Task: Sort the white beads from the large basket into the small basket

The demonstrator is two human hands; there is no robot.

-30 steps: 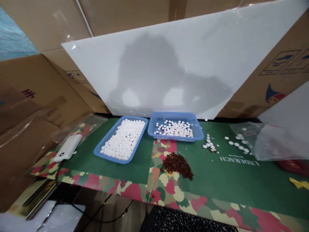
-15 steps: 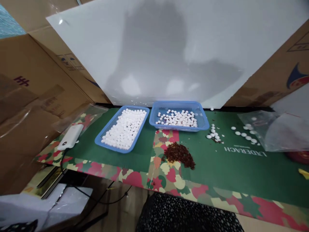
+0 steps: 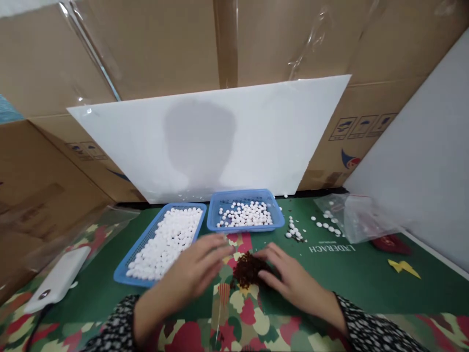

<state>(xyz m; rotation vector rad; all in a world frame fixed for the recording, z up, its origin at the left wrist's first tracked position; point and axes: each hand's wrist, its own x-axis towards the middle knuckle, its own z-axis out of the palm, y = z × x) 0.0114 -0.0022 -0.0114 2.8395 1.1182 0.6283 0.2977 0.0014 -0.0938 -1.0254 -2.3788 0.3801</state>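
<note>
A small heap of dark reddish-brown dried flakes (image 3: 246, 270) lies on the patterned strip of the table cover. To its left is my left hand (image 3: 196, 266), fingers stretched out and holding nothing, just past the right edge of a blue basket (image 3: 122, 266) full of white balls. My right hand (image 3: 287, 276) reaches in from the right with fingers and thumb apart, its fingertips at the heap's right edge. Behind the heap, a second blue basket (image 3: 245, 228) holds a looser layer of white balls (image 3: 252, 213).
Loose white balls (image 3: 293, 230) lie right of the second basket, with more near a clear plastic bag (image 3: 366, 220). A yellow scrap (image 3: 404, 268) and a red object (image 3: 392, 244) sit farther right. A white corded device (image 3: 58, 278) rests at left. Cardboard (image 3: 161, 49) and a white board (image 3: 264, 142) stand behind.
Both my hands have come into view beside the heap of flakes, where neither showed before. The view has shifted, showing more cardboard above and the table lower.
</note>
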